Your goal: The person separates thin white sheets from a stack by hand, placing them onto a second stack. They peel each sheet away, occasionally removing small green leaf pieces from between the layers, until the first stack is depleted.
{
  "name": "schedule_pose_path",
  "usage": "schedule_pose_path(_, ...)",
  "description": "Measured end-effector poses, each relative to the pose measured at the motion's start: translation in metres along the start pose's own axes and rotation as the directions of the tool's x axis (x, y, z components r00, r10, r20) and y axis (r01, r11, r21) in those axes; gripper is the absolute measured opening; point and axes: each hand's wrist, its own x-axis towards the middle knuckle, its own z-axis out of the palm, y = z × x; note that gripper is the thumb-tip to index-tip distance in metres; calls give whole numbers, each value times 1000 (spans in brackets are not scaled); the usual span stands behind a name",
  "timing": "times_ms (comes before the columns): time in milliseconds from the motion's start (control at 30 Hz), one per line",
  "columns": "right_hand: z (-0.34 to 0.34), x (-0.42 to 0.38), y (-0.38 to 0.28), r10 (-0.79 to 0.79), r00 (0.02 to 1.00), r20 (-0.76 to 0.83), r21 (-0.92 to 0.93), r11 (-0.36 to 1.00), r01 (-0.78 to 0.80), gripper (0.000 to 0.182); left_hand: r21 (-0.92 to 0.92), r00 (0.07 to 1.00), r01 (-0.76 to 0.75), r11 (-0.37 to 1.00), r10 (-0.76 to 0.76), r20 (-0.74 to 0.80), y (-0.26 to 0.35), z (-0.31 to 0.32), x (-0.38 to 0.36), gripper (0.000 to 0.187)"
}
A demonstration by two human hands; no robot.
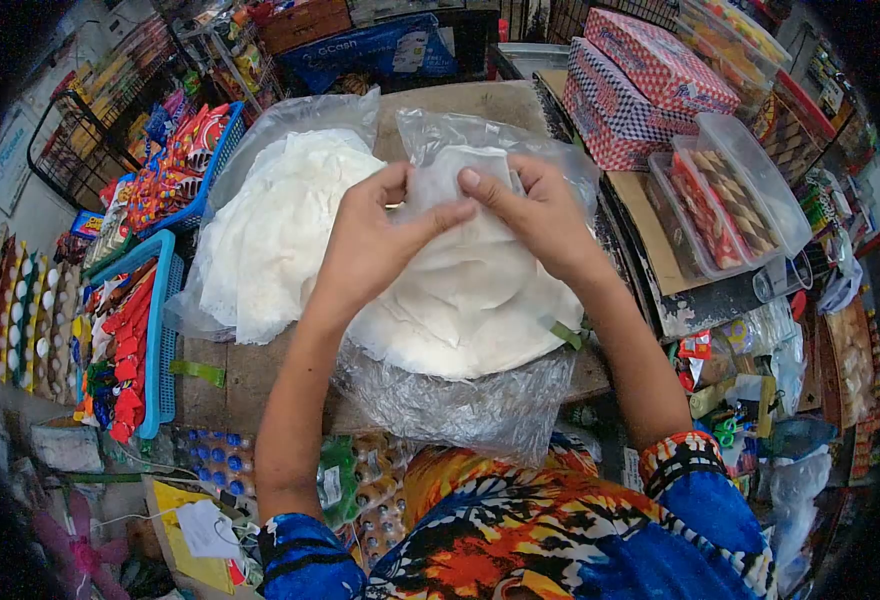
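A thin, pale spring roll wrapper (438,186) is raised at the far side of a stack, pinched by both hands. My left hand (378,232) grips its left side, thumb pointing inward. My right hand (542,212) holds the right side, its thumb pressed on the sheet near the top. Below them the round stack of white wrappers (470,315) lies on crumpled clear plastic (460,400). Left of it, a second pile of white wrappers (275,215) rests on another plastic bag (335,108).
Blue baskets of packets (168,330) stand at the left, beside egg trays (25,320). Checkered boxes (640,90) and a clear plastic container (740,190) sit at the right. A green strip (198,372) lies on the wooden table (250,385).
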Motion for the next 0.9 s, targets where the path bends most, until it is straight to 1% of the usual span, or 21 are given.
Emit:
schedule_pose_path(33,-2,1,1,0,1000,1,0,1000,0,34,224,996,-81,971,87,-19,-4,-3,2,24)
schedule_pose_path(67,-9,4,3,-11,994,-109,27,1000,14,33,130,980,-99,987,120,-159,-4,-7,6,19)
schedule_pose_path(100,-15,7,5,-17,976,-218,52,998,29,32,259,969,-50,965,110,-223,-1,-26,12,16)
schedule_pose_path(133,-22,12,8,60,943,-326,215,977,12,32,152,948,-44,987,89,-306,3,-39,15,16)
schedule_pose_path(167,-27,15,5,66,920,-386,370,925,89,31,1,918,-87,996,81,-388,2,-51,17,20)
schedule_pose_path(267,-33,16,-4,73,893,-445,426,894,139,30,-65,904,-141,988,101,-416,2,-61,20,25)
schedule_pose_path(333,-28,15,0,25,892,-450,331,933,141,28,-13,905,-167,986,148,-398,-2,-47,20,26)
schedule_pose_path(367,-29,15,1,25,892,-451,332,933,142,28,-12,905,-167,986,149,-398,-2,-44,18,26)
schedule_pose_path(400,-29,14,4,25,930,-367,260,963,76,26,-230,953,-81,970,8,-303,-2,-41,15,26)
schedule_pose_path(433,-30,13,6,34,960,-280,180,984,17,25,-427,978,26,904,-112,-178,-2,-40,14,27)
schedule_pose_path(467,-29,13,8,34,959,-280,181,983,18,25,-433,987,48,900,-110,-119,-12,-43,18,29)
schedule_pose_path(500,-29,14,10,73,970,-230,281,960,-6,23,-433,987,49,900,-110,-117,-16,-43,18,29)
schedule_pose_path(567,-28,14,13,135,984,-118,466,882,-65,21,-552,985,107,827,-164,-54,-15,-36,18,28)
schedule_pose_path(600,-28,15,14,134,984,-117,466,883,-65,21,-552,985,106,827,-163,-55,-13,-34,16,28)
schedule_pose_path(667,-24,17,14,122,989,-88,507,860,-61,22,-638,980,188,747,-185,72,1,-28,12,31)
schedule_pose_path(700,-23,16,12,122,989,-87,507,860,-61,22,-638,980,187,747,-185,71,4,-24,10,31)
schedule_pose_path(767,-16,10,-1,195,977,89,534,818,-213,29,-392,991,123,912,-132,2,7,-18,7,29)
schedule_pose_path(800,-12,8,-4,196,977,90,535,818,-213,29,-391,991,123,912,-133,2,7,-18,6,29)
schedule_pose_path(833,-9,4,-5,133,989,64,286,947,-145,31,-45,1000,-15,999,14,-17,7,-18,6,28)
schedule_pose_path(867,-7,3,-6,64,996,55,13,998,-64,33,305,987,-157,939,159,18,7,-17,5,28)
schedule_pose_path(900,-6,3,-5,65,996,57,13,998,-66,33,304,987,-155,940,158,17,4,-16,6,28)
